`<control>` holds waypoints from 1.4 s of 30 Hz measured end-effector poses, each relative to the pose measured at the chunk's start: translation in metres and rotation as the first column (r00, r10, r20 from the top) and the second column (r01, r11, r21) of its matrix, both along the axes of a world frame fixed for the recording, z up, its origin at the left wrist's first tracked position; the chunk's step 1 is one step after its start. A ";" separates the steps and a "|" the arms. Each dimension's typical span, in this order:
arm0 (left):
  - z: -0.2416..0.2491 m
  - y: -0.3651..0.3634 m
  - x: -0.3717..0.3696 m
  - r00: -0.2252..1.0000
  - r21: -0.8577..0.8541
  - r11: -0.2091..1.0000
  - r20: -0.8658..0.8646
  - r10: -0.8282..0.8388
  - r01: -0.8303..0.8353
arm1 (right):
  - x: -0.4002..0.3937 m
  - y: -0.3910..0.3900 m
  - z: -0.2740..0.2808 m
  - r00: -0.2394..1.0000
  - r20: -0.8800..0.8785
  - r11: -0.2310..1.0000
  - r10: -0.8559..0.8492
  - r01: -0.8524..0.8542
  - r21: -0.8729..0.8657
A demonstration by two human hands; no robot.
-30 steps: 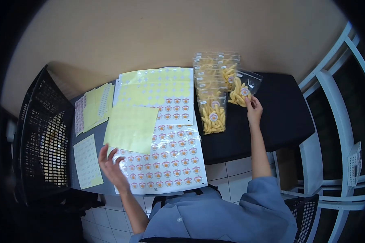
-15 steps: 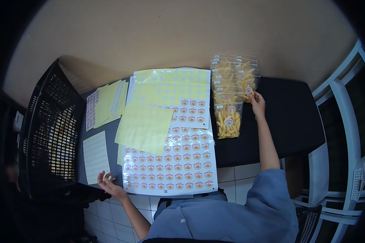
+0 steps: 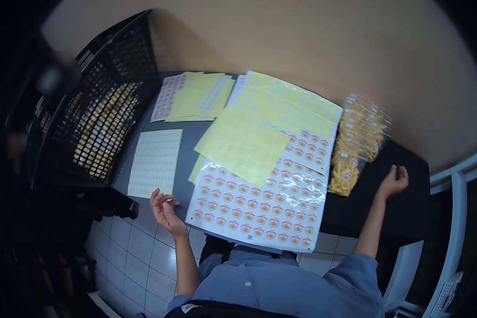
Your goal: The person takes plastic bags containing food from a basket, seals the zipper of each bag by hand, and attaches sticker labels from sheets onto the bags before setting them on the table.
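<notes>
Now the right hand (image 3: 393,182) has left the snack bags (image 3: 358,139).

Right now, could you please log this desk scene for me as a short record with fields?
left hand: open, fingertips at the near edge of the small label sheet
right hand: open, holding nothing, over the black table
snack bags: stacked beside the right hand
sticker sheet: large, between the hands
basket: black mesh, far left
</notes>
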State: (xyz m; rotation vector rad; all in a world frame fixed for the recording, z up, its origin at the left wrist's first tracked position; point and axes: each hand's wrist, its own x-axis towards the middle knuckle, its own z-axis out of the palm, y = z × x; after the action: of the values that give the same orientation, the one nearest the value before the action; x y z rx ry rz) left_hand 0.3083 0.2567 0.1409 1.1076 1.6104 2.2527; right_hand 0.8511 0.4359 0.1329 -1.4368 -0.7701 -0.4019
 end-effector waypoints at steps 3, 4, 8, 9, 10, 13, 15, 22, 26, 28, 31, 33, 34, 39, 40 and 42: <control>0.007 -0.014 -0.016 0.896 0.209 0.954 0.346 -0.279 0.217 | -0.029 0.000 0.060 0.998 0.050 0.993 0.025 -0.031 0.116; 0.009 -0.018 -0.025 0.744 0.351 0.879 0.481 -0.464 0.322 | -0.049 0.001 0.083 0.999 0.008 0.992 0.049 -0.049 0.119; 0.009 -0.039 -0.072 0.676 0.434 0.838 0.510 -0.532 0.332 | -0.127 0.022 0.129 0.909 0.121 0.896 0.398 -0.414 0.160; 0.013 -0.043 -0.086 0.698 0.433 0.851 0.509 -0.504 0.299 | -0.163 0.025 0.142 0.864 0.044 0.851 0.502 -0.502 0.151; 0.013 -0.047 -0.103 0.705 0.438 0.852 0.506 -0.497 0.286 | -0.198 0.029 0.155 0.856 0.048 0.843 0.514 -0.515 0.157; 0.012 -0.061 -0.161 0.810 0.425 0.878 0.422 -0.408 0.221 | -0.304 0.039 0.192 0.669 0.205 0.677 0.714 -0.735 0.038; 0.010 -0.072 -0.196 0.818 0.434 0.898 0.490 -0.302 0.072 | -0.378 0.039 0.222 0.551 0.325 0.579 0.768 -0.815 0.013; 0.012 -0.111 -0.289 0.799 0.336 0.914 0.601 -0.023 -0.226 | -0.602 0.011 0.328 0.004 0.617 0.168 0.787 -0.964 -0.208; 0.005 -0.143 -0.335 0.770 0.177 0.930 0.621 0.148 -0.322 | -0.716 -0.007 0.354 -0.449 0.641 0.047 0.622 -0.796 -0.603; -0.001 -0.160 -0.353 0.732 0.143 0.922 0.656 0.184 -0.360 | -0.766 -0.014 0.353 -0.663 0.460 -0.023 0.591 -0.584 -0.811; -0.015 -0.182 -0.367 0.697 0.109 0.896 0.671 0.253 -0.431 | -0.832 -0.029 0.341 -0.788 0.239 0.192 0.567 -0.155 -0.969; -0.023 -0.192 -0.370 0.674 0.072 0.884 0.676 0.297 -0.462 | -0.874 -0.027 0.319 -0.836 0.057 0.339 0.545 0.158 -0.927; -0.027 -0.195 -0.370 0.650 0.031 0.872 0.680 0.340 -0.488 | -0.892 -0.024 0.305 -0.840 -0.047 0.422 0.541 0.319 -0.848; -0.039 -0.209 -0.362 0.553 -0.121 0.830 0.693 0.464 -0.544 | -0.927 -0.010 0.241 -0.451 -0.239 0.308 0.860 0.832 -0.462; -0.043 -0.213 -0.361 0.544 -0.123 0.827 0.698 0.465 -0.549 | -0.926 -0.004 0.227 -0.421 -0.237 0.291 0.876 0.851 -0.437; -0.050 -0.220 -0.358 0.490 -0.183 0.808 0.713 0.501 -0.559 | -0.924 0.021 0.186 -0.468 -0.285 0.275 0.836 0.808 -0.521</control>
State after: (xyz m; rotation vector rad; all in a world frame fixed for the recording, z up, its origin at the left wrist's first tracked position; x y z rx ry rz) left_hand -0.0500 0.0366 0.0904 -0.4439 1.5897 2.5803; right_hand -0.0731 0.4567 0.3194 0.2623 1.9846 0.3063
